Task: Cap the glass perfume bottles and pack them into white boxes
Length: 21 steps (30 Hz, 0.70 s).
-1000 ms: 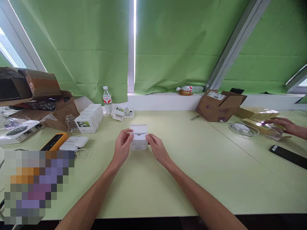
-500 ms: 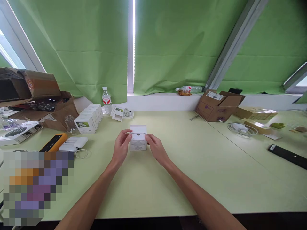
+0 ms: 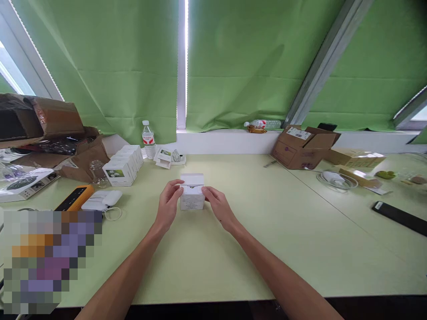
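A small white cardboard box (image 3: 192,203) stands upright on the pale green table (image 3: 207,258), with printed text on its near side. Its lid flap is raised at the back, and inner flaps lie across the top. My left hand (image 3: 169,202) grips the box's left side, thumb at the top front corner. On the opposite side my right hand (image 3: 218,205) holds it the same way, thumb on the top right corner. What lies inside the box is hidden.
Several similar white boxes (image 3: 122,169) stand in a row to the left, near a water bottle (image 3: 148,141) and an opened small carton (image 3: 163,158). A brown cardboard box (image 3: 296,149) sits back right, beside a coiled white cable (image 3: 336,180). A black bar (image 3: 400,217) lies far right.
The inner flaps at the box's top look slightly more closed, with a smaller gap between them. Both hands stay in place on the box.
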Available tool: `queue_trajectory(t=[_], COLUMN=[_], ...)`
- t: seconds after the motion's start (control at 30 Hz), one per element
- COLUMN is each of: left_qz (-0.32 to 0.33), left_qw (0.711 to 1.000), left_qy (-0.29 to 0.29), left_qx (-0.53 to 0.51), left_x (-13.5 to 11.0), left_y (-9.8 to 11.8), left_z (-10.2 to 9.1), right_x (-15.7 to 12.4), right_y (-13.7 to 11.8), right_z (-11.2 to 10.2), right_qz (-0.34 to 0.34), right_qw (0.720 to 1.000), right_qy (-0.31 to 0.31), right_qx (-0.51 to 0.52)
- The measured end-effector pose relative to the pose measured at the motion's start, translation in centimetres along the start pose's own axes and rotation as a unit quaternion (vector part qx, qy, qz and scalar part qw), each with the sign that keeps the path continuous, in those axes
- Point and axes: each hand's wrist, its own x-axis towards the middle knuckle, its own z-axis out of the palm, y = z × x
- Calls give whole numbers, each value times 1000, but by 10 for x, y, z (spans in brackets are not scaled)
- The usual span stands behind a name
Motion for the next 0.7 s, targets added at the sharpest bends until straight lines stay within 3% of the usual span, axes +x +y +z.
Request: queue_trajectory(t=[0.47, 0.7], left_qz=[0, 31], left_qw=[1000, 999], left_qy=[-4, 11], left_qx=[-7, -4], left_x=[0, -1], left_y=[2, 2], left_z=[1, 1], right_x=[4, 6], right_y=[2, 8], right_z=[3, 1], right_qz=[-10, -7], right_qw=[1000, 1000], right_qy=[13, 13], right_qx=[1, -1])
